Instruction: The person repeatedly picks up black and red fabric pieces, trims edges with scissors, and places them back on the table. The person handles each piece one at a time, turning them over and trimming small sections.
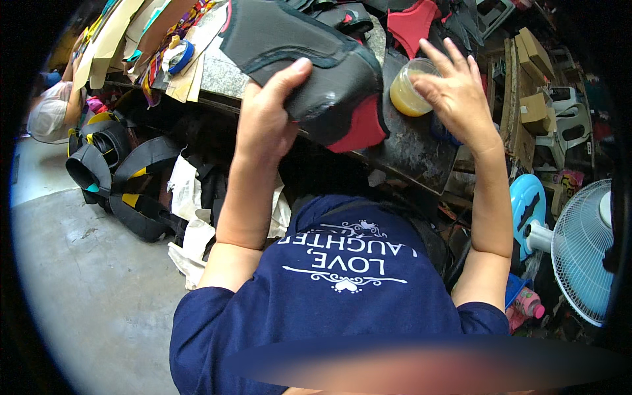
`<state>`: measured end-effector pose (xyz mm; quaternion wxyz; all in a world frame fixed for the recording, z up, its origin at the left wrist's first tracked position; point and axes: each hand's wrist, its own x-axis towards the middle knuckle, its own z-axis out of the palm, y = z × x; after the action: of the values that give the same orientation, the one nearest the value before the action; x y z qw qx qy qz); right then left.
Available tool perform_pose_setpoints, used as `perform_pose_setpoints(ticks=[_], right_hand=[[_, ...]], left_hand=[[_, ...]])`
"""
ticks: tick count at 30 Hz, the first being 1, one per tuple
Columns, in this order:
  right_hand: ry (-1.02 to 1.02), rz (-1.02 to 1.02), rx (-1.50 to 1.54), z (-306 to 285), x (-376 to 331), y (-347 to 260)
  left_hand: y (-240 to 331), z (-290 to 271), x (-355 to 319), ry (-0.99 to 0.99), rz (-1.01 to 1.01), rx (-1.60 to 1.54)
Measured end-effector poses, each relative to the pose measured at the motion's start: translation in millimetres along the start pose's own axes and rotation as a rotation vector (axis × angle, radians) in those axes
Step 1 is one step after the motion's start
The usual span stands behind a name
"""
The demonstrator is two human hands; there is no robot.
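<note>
My left hand (270, 108) grips a black padded piece (313, 66) by its near edge, the thumb lying on top. Stitched or moulded curves run over this piece, and a red panel (361, 125) shows at its right end; I cannot tell just what it is part of. At the right, a clear plastic cup (411, 99) of cloudy yellow liquid stands on the dark bench (415, 161). My right hand (454, 92) hovers at the cup's rim, its upper fingers spread and one finger bent over the mouth. Nothing shows in that hand.
Blue tape (179, 56) lies among cardboard sheets at the bench's left. Red and black pieces (411, 23) are heaped at the back. Black-and-yellow bands (125, 171) pile on the floor at left. A fan (582, 253) stands at right, near cardboard boxes (536, 112). Another person sits far left.
</note>
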<state>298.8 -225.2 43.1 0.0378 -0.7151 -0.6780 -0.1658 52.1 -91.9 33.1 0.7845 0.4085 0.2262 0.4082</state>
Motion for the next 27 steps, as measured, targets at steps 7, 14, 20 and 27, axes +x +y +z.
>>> perform_pose_setpoints(ticks=[7,14,20,27], right_hand=[[0.246,0.118,0.232,-27,-19,7],[0.422,0.135,0.773,-32,-7,-4],[0.018,0.234,1.472,-24,29,-49],[0.315,0.026,1.148,-15,24,-60]], left_hand=[[-11,2,0,-0.031,0.1,-0.064],[-11,9,-4,-0.078,0.113,-0.015],[-7,14,-10,-0.139,0.096,0.087],[-7,12,-7,-0.121,0.086,-0.034]])
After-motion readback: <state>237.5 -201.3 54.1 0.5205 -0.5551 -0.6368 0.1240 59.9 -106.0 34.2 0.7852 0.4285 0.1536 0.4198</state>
